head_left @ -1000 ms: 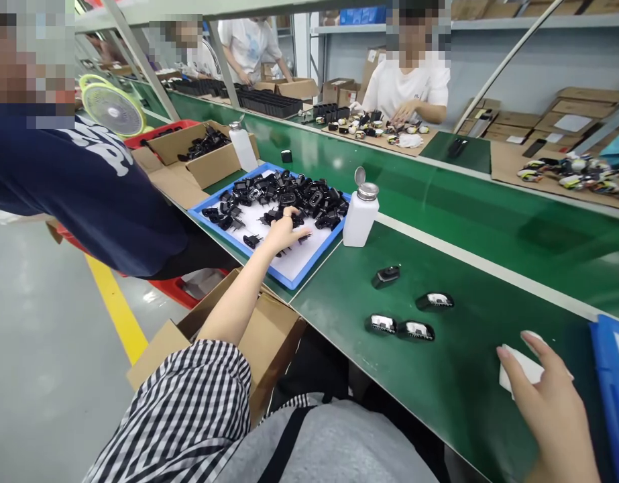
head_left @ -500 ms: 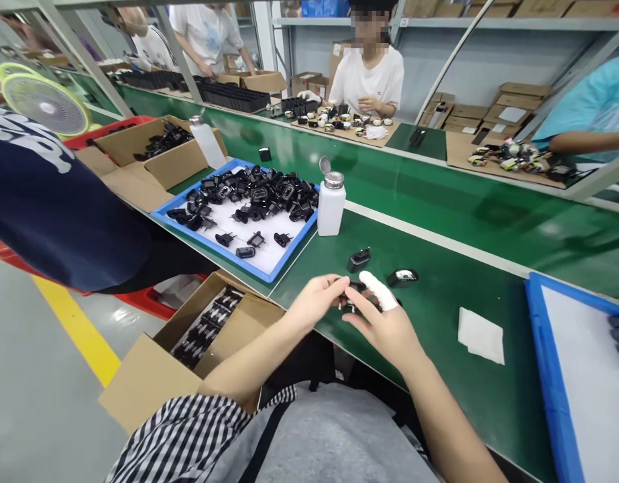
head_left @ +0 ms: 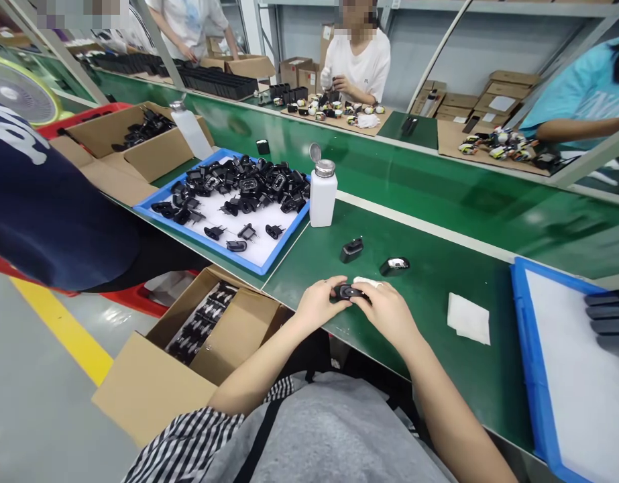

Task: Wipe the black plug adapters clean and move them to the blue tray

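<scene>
Black plug (head_left: 345,292): small, held just above the near edge of the green belt (head_left: 440,228), gripped from both sides.
Left hand (head_left: 319,305): fingers curled round the plug's left end, holding it.
Right hand (head_left: 387,310): fingers closed on the plug's right end; a white wrap shows at one fingertip (head_left: 362,280).
Two loose plugs (head_left: 351,249) and (head_left: 394,266): lying on the belt just beyond the hands, apart from each other.
White cloth (head_left: 469,318): flat on the belt, to the right of the right hand.
White bottle (head_left: 322,188): upright, cap flipped open, beside the left blue tray (head_left: 153,204), which is heaped with black plugs.
Right blue tray (head_left: 528,349): white liner, dark pieces at its far right edge.
Cardboard box (head_left: 188,355): open, below the belt's edge, black parts inside.
Other people: at work on the far side and at the left.
</scene>
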{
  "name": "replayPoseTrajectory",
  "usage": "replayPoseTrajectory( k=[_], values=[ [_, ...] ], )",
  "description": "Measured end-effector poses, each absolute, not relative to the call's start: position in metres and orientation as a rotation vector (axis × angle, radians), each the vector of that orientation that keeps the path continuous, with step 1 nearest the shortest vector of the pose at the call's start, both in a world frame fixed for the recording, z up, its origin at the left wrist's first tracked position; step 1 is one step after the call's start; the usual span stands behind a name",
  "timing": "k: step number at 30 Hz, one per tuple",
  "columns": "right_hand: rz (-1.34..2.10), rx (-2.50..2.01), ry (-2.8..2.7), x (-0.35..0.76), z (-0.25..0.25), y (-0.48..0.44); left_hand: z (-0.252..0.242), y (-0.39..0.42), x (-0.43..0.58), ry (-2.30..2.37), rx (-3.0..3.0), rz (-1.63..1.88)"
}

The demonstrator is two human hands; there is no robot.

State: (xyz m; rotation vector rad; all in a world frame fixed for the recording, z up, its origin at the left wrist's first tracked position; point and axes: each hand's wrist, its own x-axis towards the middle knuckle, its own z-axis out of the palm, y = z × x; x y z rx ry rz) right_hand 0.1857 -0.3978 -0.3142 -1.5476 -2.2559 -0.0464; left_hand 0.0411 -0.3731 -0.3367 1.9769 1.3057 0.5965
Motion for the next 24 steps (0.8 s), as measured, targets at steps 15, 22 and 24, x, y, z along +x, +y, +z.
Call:
replayPoseTrajectory(
  k=[15,22,24],
  values=[
    [0.387,-1.850,-2.699,0.174,-0.274,-0.367,-0.276,-0.359,0.046,1.270,2.409,-0.180],
    [0.536,-1.858,-2.776,0.174,-0.269,-0.363,-0.269,-0.351,0.055,1.206,2.308,-0.404],
    [0.552,-1.849,-2.780,0.177,-0.272,-0.361,-0.275,-0.348,0.045,1.143,2.315,-0.328]
  ],
)
